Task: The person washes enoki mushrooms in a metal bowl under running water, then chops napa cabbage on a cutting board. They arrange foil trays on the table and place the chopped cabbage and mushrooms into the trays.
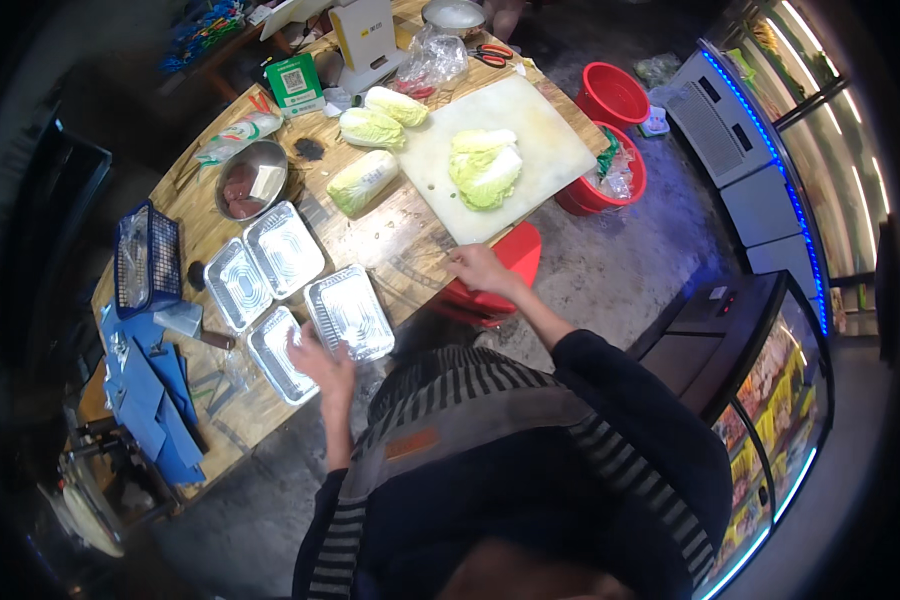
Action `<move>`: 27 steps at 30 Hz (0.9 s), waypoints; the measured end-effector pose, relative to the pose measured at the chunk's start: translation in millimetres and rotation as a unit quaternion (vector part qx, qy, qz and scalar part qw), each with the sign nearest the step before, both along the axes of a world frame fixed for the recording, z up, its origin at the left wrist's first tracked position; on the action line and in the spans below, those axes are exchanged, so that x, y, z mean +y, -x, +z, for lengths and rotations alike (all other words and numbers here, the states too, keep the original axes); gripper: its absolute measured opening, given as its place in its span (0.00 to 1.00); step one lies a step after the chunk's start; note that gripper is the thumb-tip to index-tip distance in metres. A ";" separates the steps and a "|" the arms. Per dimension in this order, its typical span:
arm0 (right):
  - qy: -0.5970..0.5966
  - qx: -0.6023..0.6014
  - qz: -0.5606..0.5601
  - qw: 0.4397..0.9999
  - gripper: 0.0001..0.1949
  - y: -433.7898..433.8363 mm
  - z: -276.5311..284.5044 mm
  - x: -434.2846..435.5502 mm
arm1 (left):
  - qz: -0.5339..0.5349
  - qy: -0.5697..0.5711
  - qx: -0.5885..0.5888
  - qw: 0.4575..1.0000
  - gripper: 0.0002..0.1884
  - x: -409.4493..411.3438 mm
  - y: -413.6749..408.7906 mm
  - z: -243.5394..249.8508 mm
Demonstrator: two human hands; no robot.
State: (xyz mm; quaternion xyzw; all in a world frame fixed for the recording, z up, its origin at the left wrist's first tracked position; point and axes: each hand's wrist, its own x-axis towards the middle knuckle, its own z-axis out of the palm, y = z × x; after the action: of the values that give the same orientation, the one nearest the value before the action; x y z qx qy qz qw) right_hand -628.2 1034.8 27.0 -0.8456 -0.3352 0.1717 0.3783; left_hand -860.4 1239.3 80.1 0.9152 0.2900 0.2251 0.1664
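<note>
Fingers spread, my left hand (324,364) is over the gap between two foil trays, the lower left one (274,356) and the right one (351,311); contact with them is unclear. Two more foil trays (283,247) lie just beyond. My right hand (481,268) is at the table's near edge, by the corner of a white cutting board (544,120). Its fingers are curled, and their inner side is hidden. Loose napa cabbage leaves (485,169) rest on the board. Beside it are a napa cabbage (364,182) and two more cabbages (379,118).
A metal bowl (251,180) holds pieces of meat and a white block. At left are a blue basket (148,259), a cleaver (191,322) and blue clipboards (150,405). Scissors (493,55) lie far back. A red stool (521,255) and red buckets (611,94) stand beside the table.
</note>
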 end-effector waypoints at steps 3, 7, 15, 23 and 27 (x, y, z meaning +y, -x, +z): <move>0.034 0.048 -0.043 0.997 0.13 -24.9 20.6 -48.5 | -0.051 0.037 -0.005 0.998 0.33 -54.1 -32.0 0.4; 0.004 0.012 -0.089 0.996 0.11 -44.2 15.2 -83.0 | -0.146 0.085 -0.003 0.986 0.35 -97.7 -75.6 0.2; 0.060 -0.087 -0.052 0.993 0.12 -41.3 -17.5 -112.1 | -0.267 0.090 -0.067 0.957 0.30 -111.9 -133.7 -19.9; 0.108 0.095 -0.052 0.988 0.09 -66.1 -9.0 -124.5 | -0.204 0.109 -0.113 0.966 0.29 -111.2 -176.1 3.6; 0.103 -0.002 0.056 0.993 0.09 -89.4 -27.3 -131.9 | 0.146 0.016 -0.093 0.985 0.35 -10.8 -140.8 -11.0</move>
State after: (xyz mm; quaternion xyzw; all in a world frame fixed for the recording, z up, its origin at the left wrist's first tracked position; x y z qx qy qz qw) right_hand -538.8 902.9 -0.3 -0.8604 -0.3630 0.2246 0.2783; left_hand -719.5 1228.6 69.1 0.8353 0.4073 0.3263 0.1730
